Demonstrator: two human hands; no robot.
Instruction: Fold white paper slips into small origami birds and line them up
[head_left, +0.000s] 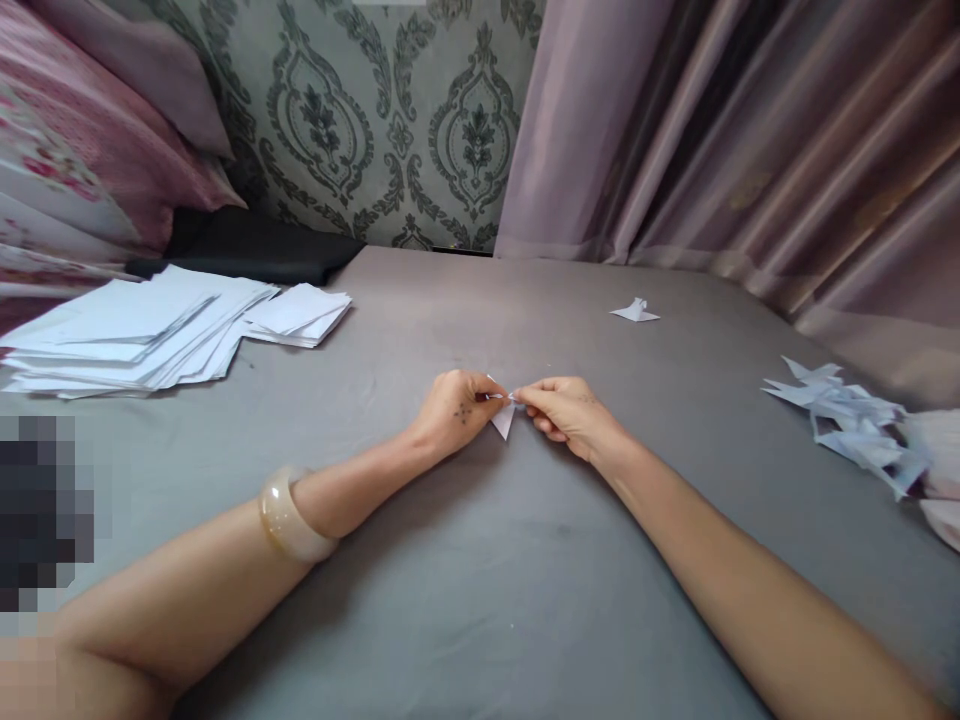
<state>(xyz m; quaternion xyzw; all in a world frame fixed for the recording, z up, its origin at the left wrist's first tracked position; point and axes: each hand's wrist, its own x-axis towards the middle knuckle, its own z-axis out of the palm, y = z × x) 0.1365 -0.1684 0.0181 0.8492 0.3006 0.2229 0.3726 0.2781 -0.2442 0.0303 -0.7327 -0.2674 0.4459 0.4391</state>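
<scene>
Between my two hands, over the middle of the grey cloth surface (420, 620), is a small folded piece of white paper (503, 422). My left hand (465, 408) pinches it between thumb and fingers; a pointed flap hangs below the fingertips. My right hand (559, 405) is closed in a pinch on the paper's right end, its fingertips almost meeting the left ones. Much of the paper is hidden by the fingers, so its full shape cannot be made out. A pale bangle (292, 515) circles my left forearm.
At the left lie a large stack of white paper (135, 330) and a smaller paper stack (300, 312). A single folded paper figure (637, 311) stands at the back right. Several folded paper pieces (855, 415) are heaped at the right. Curtains (675, 130) border the far right side.
</scene>
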